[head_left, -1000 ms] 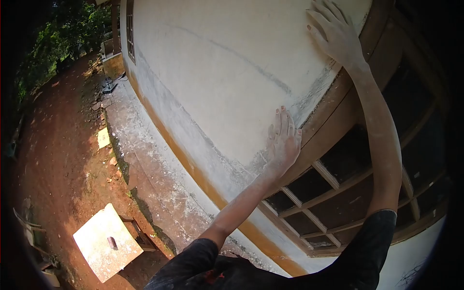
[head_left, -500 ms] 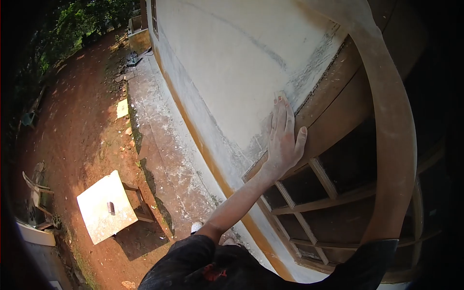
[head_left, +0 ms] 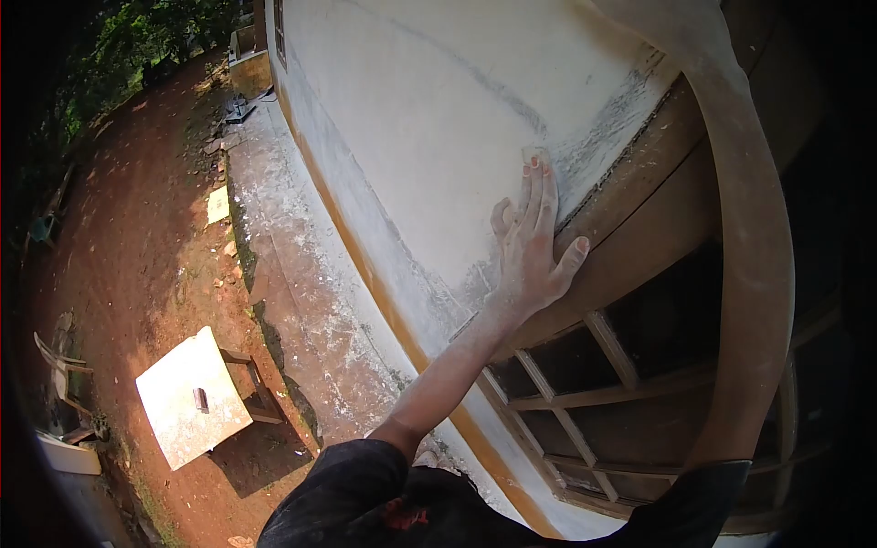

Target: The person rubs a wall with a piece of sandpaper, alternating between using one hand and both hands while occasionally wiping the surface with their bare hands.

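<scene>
On the wall [head_left: 429, 128], left hand [head_left: 530, 256] pressed flat, fingers [head_left: 546, 192] apart (right hand cropped above)

The right arm [head_left: 754, 228] runs past the top edge, so the right hand is out of sight. A small dark thing [head_left: 200, 399] on the table [head_left: 178, 429] is too small to identify.

Down on the red dirt ground [head_left: 137, 237] stands a square, white-dusted tabletop [head_left: 174, 416] on wooden legs, with a small dark block [head_left: 200, 399] lying near its middle. A flat pale-yellow slab [head_left: 217, 205] lies on the dirt beside the grey concrete strip [head_left: 292, 274].
</scene>
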`<state>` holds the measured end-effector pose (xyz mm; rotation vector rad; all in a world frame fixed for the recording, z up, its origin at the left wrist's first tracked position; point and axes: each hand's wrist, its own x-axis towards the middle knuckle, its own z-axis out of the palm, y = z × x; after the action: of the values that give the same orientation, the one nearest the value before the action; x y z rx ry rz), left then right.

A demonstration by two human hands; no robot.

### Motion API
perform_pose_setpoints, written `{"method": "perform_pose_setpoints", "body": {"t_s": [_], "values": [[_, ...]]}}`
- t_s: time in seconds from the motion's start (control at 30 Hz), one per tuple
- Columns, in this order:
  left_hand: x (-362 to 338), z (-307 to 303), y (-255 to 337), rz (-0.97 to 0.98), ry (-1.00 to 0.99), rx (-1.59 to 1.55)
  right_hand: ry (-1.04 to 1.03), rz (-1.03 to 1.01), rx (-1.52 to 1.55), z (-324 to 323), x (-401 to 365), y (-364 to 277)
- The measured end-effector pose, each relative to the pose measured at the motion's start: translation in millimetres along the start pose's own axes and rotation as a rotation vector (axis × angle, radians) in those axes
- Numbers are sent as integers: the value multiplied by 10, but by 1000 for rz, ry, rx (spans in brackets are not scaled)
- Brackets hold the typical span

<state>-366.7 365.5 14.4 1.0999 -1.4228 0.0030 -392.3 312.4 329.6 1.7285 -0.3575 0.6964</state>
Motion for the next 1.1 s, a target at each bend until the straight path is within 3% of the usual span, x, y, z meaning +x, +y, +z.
{"method": "perform_pose_setpoints", "body": {"t_s": [0.07, 0.2, 0.37, 0.43, 0.57, 0.7, 0.77, 0.83, 0.9, 1.0, 1.1], "values": [[-133, -24, 60, -31, -107, 49, -16, -13, 23, -24, 32, -21], [349, -95, -31, -15, -31, 120, -84, 53, -34, -162, 77, -187], [-114, -37, -18, -17, -139, -46, 9, 51, -106, -27, 71, -157], [-164, 3, -79, 32, -180, 118, -12, 73, -101, -97, 58, -216], [491, -131, -163, -5, -15, 5, -56, 57, -132, -94, 66, -238], [-311, 21, -13, 72, -143, -72, -30, 73, -53, -24, 71, -162], [-15, 5, -176, 72, -151, -13, -83, 86, -75, -108, 92, -278], [547, -150, -245, 23, -12, 50, -69, 82, -119, -99, 89, -369], [359, -106, -157, -9, -1, -56, -32, 92, -162, -35, 46, -305], [-127, -91, -135, 60, -164, -39, 22, 60, -18, 76, 63, -101], [494, -191, -255, 24, -40, 45, -10, 120, 46, 41, 65, -182]]}}
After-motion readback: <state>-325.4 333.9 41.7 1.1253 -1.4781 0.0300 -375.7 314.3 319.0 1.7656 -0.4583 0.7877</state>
